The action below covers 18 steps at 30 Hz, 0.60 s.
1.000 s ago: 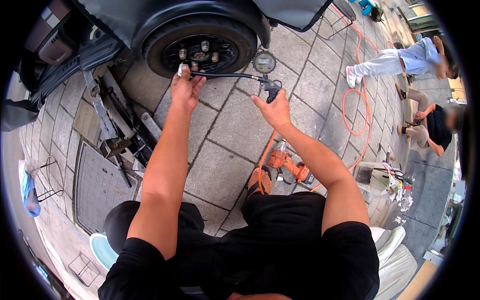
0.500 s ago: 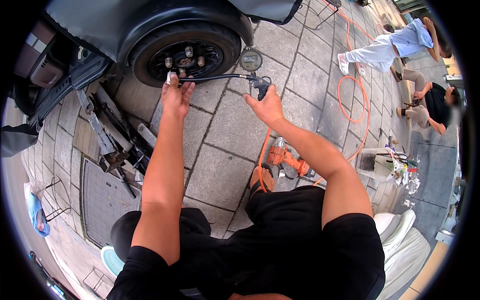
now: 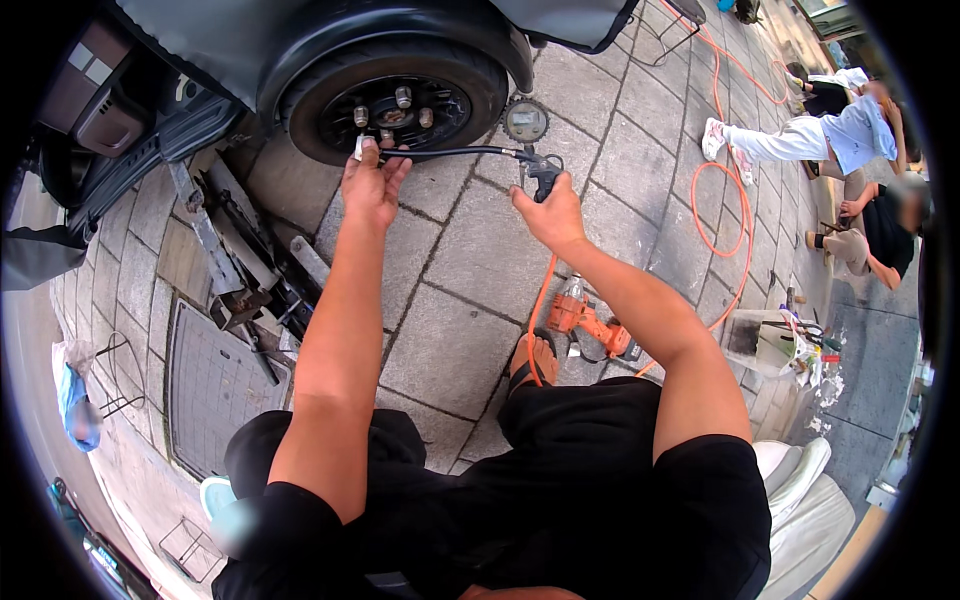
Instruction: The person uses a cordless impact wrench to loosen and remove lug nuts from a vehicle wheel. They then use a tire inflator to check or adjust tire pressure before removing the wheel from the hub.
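My left hand (image 3: pixel 372 185) pinches a white fitting (image 3: pixel 361 148) at the lower part of a wheel with a black rim and tyre (image 3: pixel 482 105); the exact contact is hidden by my fingers. A black hose (image 3: pixel 460 152) runs from it to a tyre-inflator handle (image 3: pixel 545 175), which my right hand (image 3: pixel 552 215) grips. A round gauge (image 3: pixel 525 120) stands out above the handle, beside the tyre. An orange air hose (image 3: pixel 540 310) drops from the handle past my sandalled foot, and an orange cordless impact wrench (image 3: pixel 590 325) lies to its right.
Metal jack parts (image 3: pixel 250 270) lie left, beside a grey cover plate (image 3: pixel 225 390) in the paving (image 3: pixel 470 250). Right are coiled orange hose (image 3: pixel 700 220), a plastic tub of tools (image 3: pixel 750 335), a person in pale clothes (image 3: pixel 845 140) and a person in black (image 3: pixel 890 230).
My hands keep their grips. The view has shifted slightly between frames. The person in pale clothes has changed stance, and someone else in dark clothing shows behind them at the upper right.
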Tool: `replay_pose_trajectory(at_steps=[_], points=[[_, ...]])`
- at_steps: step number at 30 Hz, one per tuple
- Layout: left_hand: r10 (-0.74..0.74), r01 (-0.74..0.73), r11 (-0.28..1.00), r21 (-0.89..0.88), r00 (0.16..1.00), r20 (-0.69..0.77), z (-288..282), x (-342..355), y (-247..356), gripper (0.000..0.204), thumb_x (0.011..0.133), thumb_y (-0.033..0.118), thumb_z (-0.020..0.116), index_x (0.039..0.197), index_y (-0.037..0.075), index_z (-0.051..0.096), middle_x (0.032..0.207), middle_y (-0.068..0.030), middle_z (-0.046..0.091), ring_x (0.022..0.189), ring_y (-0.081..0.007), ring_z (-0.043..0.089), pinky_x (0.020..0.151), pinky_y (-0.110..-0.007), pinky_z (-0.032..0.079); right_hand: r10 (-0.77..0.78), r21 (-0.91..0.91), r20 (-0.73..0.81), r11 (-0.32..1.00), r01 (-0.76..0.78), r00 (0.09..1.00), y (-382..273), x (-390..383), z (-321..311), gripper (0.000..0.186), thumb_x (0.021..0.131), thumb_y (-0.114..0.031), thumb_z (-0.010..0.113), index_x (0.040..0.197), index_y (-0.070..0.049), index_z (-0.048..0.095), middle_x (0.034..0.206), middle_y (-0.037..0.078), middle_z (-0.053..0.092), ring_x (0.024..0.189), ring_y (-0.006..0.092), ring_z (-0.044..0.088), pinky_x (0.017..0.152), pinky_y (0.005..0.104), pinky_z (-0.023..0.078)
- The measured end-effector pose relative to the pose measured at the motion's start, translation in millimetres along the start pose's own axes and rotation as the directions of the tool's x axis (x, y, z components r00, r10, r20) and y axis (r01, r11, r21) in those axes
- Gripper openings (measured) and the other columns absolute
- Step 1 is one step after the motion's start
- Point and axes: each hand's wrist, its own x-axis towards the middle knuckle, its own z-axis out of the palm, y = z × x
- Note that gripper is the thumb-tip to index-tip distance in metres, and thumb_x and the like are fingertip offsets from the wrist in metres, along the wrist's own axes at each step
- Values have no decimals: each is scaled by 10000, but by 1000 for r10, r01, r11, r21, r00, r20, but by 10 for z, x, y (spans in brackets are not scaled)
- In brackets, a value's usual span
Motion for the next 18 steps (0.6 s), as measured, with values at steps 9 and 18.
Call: replay_pose_trajectory(at_steps=[9, 18], points=[[8, -8, 1000, 16, 1000, 6, -25, 34, -16, 236, 1091, 265, 586, 1245, 93, 539, 1114, -78, 700, 916, -258, 734, 769, -407, 664, 3, -4, 51, 1000, -2, 999, 64, 20, 14, 583, 885, -391, 734, 1098, 97, 495, 911, 308, 704, 863, 453, 718, 796, 496, 558], [18, -17, 1000, 10, 1000, -4, -9, 15, -16, 233, 1093, 264, 582, 1247, 96, 536, 1095, -80, 706, 908, -265, 744, 760, -408, 665, -15, 0, 55, 1000, 16, 998, 87, 27, 31, 572, 889, -379, 726, 1095, 103, 497, 911, 318, 701, 871, 459, 717, 797, 492, 562]])
